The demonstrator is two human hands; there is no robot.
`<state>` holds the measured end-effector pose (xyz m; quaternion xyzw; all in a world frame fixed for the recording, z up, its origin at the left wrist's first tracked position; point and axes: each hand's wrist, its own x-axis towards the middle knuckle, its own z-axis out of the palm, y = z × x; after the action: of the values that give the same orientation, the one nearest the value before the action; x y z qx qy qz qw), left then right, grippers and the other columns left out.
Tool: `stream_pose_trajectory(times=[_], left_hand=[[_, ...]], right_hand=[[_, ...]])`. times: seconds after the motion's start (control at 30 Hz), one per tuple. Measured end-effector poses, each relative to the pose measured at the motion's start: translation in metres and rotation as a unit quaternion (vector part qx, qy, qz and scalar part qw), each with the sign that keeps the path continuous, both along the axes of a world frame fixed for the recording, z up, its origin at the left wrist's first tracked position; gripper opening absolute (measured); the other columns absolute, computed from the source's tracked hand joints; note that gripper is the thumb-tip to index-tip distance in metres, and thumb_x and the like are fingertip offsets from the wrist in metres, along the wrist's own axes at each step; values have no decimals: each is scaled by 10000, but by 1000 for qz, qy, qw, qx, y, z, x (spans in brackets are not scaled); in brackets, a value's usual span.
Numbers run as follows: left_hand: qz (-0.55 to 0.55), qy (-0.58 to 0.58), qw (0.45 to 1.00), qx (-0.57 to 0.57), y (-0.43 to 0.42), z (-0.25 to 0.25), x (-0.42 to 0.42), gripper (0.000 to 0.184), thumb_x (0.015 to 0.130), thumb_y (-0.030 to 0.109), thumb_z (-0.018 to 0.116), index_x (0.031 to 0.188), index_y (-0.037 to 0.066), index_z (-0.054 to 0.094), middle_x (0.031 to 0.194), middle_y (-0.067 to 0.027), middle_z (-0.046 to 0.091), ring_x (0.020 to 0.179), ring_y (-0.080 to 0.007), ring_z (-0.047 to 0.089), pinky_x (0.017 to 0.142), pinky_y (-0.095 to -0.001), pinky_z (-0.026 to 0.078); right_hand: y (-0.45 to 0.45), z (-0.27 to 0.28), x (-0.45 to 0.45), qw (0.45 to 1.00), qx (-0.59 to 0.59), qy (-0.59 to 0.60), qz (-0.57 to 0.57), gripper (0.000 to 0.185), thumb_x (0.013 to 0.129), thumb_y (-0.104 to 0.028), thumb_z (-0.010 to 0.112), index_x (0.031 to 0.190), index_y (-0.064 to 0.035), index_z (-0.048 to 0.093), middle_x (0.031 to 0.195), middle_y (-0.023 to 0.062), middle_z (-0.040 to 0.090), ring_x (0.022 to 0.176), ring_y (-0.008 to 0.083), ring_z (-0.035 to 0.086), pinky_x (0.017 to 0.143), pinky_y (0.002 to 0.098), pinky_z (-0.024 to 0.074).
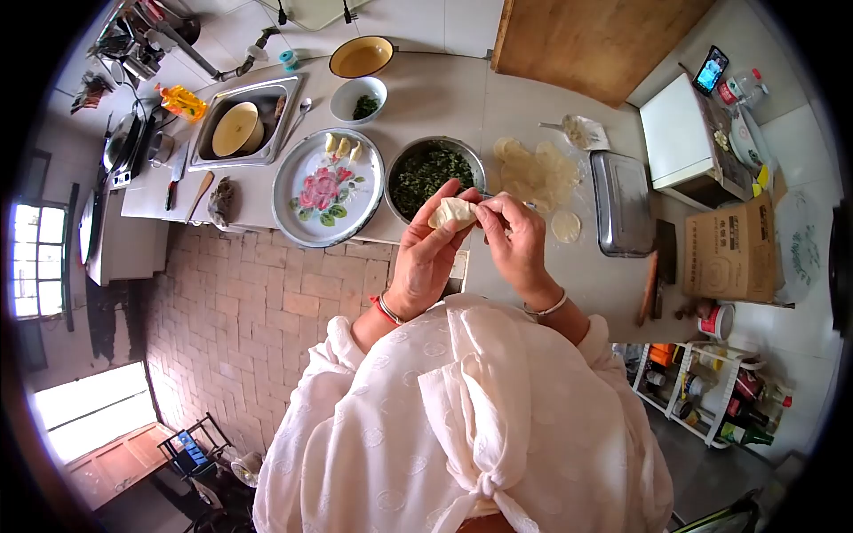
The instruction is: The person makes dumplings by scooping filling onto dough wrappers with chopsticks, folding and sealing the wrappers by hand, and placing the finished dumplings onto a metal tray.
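Note:
A pale dumpling [453,213] is held up in front of the counter between both hands. My left hand [425,253] cradles it with thumb and fingers. From the other side, the thumb and fingertips of my right hand [515,240] pinch its edge. Just behind the hands stands a metal bowl [481,169] of chopped green filling, partly hidden by my fingers. Left of it, a floral enamel tray [322,222] carries a few finished dumplings [342,147] near its far rim. Round dough wrappers [538,173] lie overlapping to the right, with a single wrapper [566,226] nearer me.
A small white bowl [342,102] with greens and a yellow basin [362,57] stand behind the tray. The sink [203,155] is at left, near a knife [175,178]. At right are a lidded metal box [620,204], a rolling pin [648,289] and a cardboard carton [730,249].

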<state>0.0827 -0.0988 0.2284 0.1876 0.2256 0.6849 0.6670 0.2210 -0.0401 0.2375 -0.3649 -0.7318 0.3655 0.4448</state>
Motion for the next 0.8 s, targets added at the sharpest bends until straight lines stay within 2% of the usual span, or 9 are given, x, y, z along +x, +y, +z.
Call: stream_pose_trajectory(times=[0.13, 0.17, 0.27, 0.37, 0.4, 0.5, 0.63, 0.67, 0.8], left_hand=[[3, -10, 1000, -14, -5, 6, 7, 737, 942, -3, 559, 1544, 168, 170, 1442, -201, 438, 1281, -277, 504, 1111, -424, 396], [7, -6, 1000, -13, -6, 6, 8, 718, 942, -1, 558, 1539, 147, 186, 1451, -201, 428, 1293, -278, 492, 1116, -422, 390], [18, 2, 1000, -17, -7, 5, 10, 686, 940, -7, 554, 1528, 105, 218, 1478, -197, 397, 1327, -275, 459, 1130, -414, 375], [28, 2, 999, -24, -7, 3, 8, 697, 931, -43, 544, 1528, 106, 217, 1507, -184, 362, 1351, -261, 432, 1135, -397, 370], [29, -1, 999, -20, -7, 5, 8, 700, 928, -56, 537, 1528, 107, 216, 1517, -180, 348, 1357, -256, 424, 1137, -390, 369], [20, 4, 1000, -14, -7, 6, 9, 708, 922, -85, 521, 1531, 109, 215, 1536, -174, 318, 1365, -247, 415, 1138, -378, 366], [3, 4, 1000, -6, -7, 5, 13, 717, 920, -103, 506, 1535, 112, 208, 1557, -178, 273, 1364, -238, 414, 1136, -376, 367], [11, 1, 1000, -12, -7, 6, 15, 712, 927, -89, 514, 1537, 113, 207, 1494, -167, 382, 1320, -223, 461, 1119, -370, 386], [-21, -11, 999, -46, -8, 4, 15, 698, 934, -55, 539, 1533, 115, 224, 1343, -121, 522, 1235, -196, 527, 1091, -352, 412]], right_hand=[[-3, 0, -2, 996, 85, 10, -5, 90, 908, -38, 626, 843, 9, 584, 706, 110, 586, 587, 246, 579, 544, 322, 461], [-3, -1, -2, 993, 118, 15, -8, 99, 909, -36, 623, 834, 8, 576, 694, 105, 579, 573, 247, 571, 533, 324, 457], [-7, -11, 4, 997, 82, -1, 8, 107, 909, -86, 636, 948, 12, 625, 868, 136, 631, 730, 271, 602, 649, 353, 485], [-5, 5, 2, 976, 199, -57, -60, 259, 907, -152, 649, 1112, 6, 648, 1127, 171, 610, 988, 323, 570, 838, 412, 461], [-8, 5, 5, 993, 115, -11, -36, 346, 905, -180, 648, 1213, -23, 645, 1320, 180, 525, 1199, 365, 463, 1007, 455, 363], [-1, 6, 7, 988, 144, -55, -13, 299, 899, -164, 652, 1169, -36, 674, 1308, 184, 542, 1249, 356, 454, 1049, 445, 336], [0, 3, 1, 988, 146, -46, -5, 187, 893, -117, 640, 1049, -59, 727, 1263, 120, 598, 1300, 347, 423, 1074, 459, 317], [-2, 4, -3, 992, 123, -14, -13, 134, 894, -85, 620, 964, -52, 730, 1133, 82, 663, 1261, 321, 481, 1077, 471, 321], [0, -2, -5, 991, 131, 9, -26, 102, 892, -60, 610, 898, -42, 710, 962, 69, 694, 1135, 289, 589, 1094, 476, 316]])
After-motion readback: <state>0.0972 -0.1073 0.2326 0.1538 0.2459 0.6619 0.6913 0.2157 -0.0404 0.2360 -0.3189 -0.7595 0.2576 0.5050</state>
